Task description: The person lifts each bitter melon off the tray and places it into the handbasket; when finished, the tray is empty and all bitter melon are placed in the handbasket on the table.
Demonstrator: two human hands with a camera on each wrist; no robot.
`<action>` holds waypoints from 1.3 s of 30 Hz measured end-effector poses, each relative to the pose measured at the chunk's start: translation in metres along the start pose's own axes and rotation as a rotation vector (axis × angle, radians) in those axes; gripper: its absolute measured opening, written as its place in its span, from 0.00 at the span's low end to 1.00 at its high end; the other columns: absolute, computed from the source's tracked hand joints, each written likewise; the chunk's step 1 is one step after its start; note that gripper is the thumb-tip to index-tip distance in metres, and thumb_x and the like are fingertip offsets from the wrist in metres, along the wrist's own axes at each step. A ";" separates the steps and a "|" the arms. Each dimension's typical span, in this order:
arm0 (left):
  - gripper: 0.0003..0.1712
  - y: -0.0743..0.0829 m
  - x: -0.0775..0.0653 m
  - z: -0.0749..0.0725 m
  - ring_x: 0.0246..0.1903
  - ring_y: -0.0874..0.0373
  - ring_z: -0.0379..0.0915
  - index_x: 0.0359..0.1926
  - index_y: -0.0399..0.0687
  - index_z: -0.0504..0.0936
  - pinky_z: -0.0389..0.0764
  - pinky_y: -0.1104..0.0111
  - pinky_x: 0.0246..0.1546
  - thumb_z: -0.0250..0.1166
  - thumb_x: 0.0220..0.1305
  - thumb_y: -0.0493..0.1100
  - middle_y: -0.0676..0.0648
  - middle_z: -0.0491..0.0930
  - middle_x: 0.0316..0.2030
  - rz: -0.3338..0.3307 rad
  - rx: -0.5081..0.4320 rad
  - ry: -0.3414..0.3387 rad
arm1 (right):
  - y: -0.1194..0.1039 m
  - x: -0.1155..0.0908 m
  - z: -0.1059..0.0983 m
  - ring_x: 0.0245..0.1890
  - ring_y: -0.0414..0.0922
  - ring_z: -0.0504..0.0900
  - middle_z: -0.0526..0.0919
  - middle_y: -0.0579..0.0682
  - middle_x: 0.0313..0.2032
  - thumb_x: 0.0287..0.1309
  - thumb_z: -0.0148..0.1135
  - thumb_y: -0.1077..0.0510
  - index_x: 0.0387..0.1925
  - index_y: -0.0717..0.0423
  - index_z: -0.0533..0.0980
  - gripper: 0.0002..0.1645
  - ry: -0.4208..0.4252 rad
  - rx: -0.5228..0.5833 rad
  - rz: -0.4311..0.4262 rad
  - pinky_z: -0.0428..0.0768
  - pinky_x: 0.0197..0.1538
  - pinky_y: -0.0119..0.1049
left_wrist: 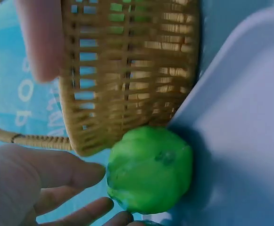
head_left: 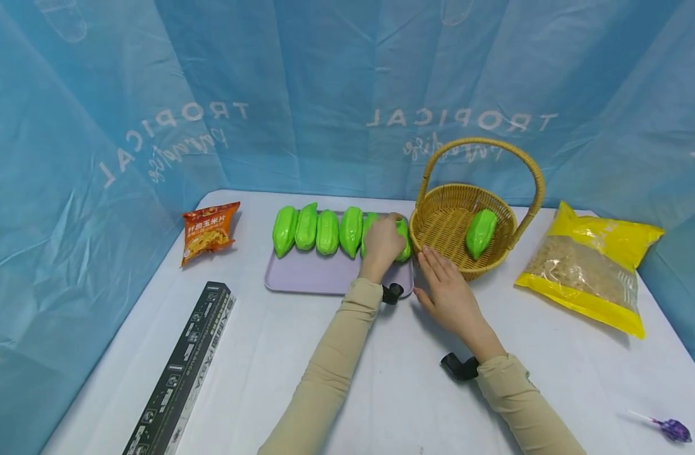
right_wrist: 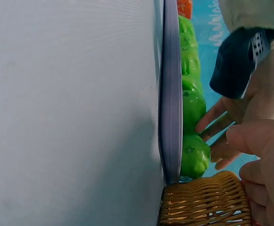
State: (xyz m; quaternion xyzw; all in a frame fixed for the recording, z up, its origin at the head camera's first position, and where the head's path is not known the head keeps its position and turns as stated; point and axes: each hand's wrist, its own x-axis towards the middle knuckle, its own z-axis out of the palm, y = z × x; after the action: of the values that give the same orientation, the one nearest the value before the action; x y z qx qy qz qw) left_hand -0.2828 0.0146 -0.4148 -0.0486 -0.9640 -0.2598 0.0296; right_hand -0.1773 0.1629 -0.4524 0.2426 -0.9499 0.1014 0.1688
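Observation:
Several green star fruits (head_left: 327, 232) stand in a row along the back of a lilac tray (head_left: 310, 275). My left hand (head_left: 383, 243) is over the row's right end; in the left wrist view its thumb and spread fingers lie at the edge of the end star fruit (left_wrist: 151, 172). Whether they press on it is hard to tell. My right hand (head_left: 455, 300) rests its extended fingers on the front left rim of a wicker basket (head_left: 438, 215), thumb apart. Another star fruit (head_left: 481, 234) lies inside the basket, whose tall handle arches above it.
An orange snack bag (head_left: 210, 230) lies at the back left, above a long black box (head_left: 179, 373). To the right of the basket is a yellow bag (head_left: 592, 268) with a see-through panel. A purple lollipop (head_left: 674, 430) lies near the front right. Blue curtains enclose the table.

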 end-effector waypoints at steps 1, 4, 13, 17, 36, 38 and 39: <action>0.27 0.000 -0.003 0.001 0.33 0.52 0.79 0.62 0.52 0.76 0.77 0.65 0.26 0.61 0.60 0.37 0.43 0.81 0.50 0.020 0.004 0.000 | 0.000 0.000 0.000 0.71 0.58 0.61 0.61 0.63 0.71 0.61 0.64 0.52 0.70 0.67 0.60 0.42 0.003 0.003 0.000 0.61 0.71 0.53; 0.26 0.001 -0.013 0.005 0.43 0.50 0.80 0.61 0.52 0.77 0.83 0.60 0.35 0.64 0.61 0.40 0.43 0.79 0.54 0.054 0.005 0.016 | 0.001 0.000 0.001 0.71 0.58 0.61 0.61 0.63 0.71 0.61 0.64 0.52 0.69 0.68 0.60 0.42 0.014 0.006 -0.002 0.61 0.71 0.53; 0.27 -0.003 -0.037 0.027 0.53 0.48 0.78 0.60 0.52 0.78 0.84 0.53 0.39 0.68 0.61 0.52 0.43 0.74 0.61 0.060 0.049 0.144 | 0.000 -0.001 0.002 0.71 0.58 0.61 0.61 0.63 0.71 0.61 0.65 0.51 0.69 0.68 0.60 0.43 0.015 0.008 0.004 0.60 0.72 0.53; 0.30 -0.004 -0.036 0.026 0.41 0.46 0.83 0.62 0.52 0.77 0.84 0.56 0.32 0.69 0.59 0.54 0.42 0.75 0.59 0.062 0.084 0.137 | 0.000 -0.001 0.002 0.72 0.58 0.60 0.60 0.63 0.72 0.61 0.64 0.51 0.70 0.68 0.60 0.43 0.002 0.002 0.008 0.58 0.73 0.52; 0.34 -0.013 -0.032 0.001 0.42 0.47 0.83 0.62 0.38 0.74 0.85 0.61 0.42 0.70 0.55 0.44 0.37 0.81 0.50 -0.038 -0.444 0.075 | 0.001 -0.001 0.002 0.71 0.59 0.61 0.60 0.63 0.71 0.61 0.63 0.52 0.70 0.68 0.60 0.42 0.000 -0.008 -0.003 0.59 0.72 0.53; 0.33 -0.017 -0.030 -0.002 0.32 0.49 0.85 0.63 0.38 0.73 0.86 0.61 0.34 0.69 0.57 0.43 0.36 0.81 0.50 -0.082 -0.572 0.049 | 0.002 -0.001 0.002 0.72 0.59 0.60 0.59 0.62 0.72 0.62 0.62 0.51 0.70 0.67 0.59 0.42 -0.018 -0.010 0.004 0.58 0.73 0.53; 0.33 -0.019 -0.029 -0.004 0.27 0.50 0.84 0.63 0.39 0.73 0.86 0.60 0.30 0.69 0.57 0.43 0.36 0.80 0.50 -0.107 -0.636 0.037 | 0.002 -0.001 0.001 0.72 0.58 0.60 0.59 0.62 0.72 0.63 0.62 0.51 0.70 0.67 0.59 0.42 -0.025 -0.011 0.006 0.58 0.73 0.53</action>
State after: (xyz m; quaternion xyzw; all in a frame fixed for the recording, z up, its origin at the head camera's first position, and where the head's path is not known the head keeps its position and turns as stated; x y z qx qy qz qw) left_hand -0.2556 -0.0059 -0.4232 0.0003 -0.8350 -0.5500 0.0169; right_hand -0.1779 0.1643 -0.4537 0.2403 -0.9531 0.0937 0.1581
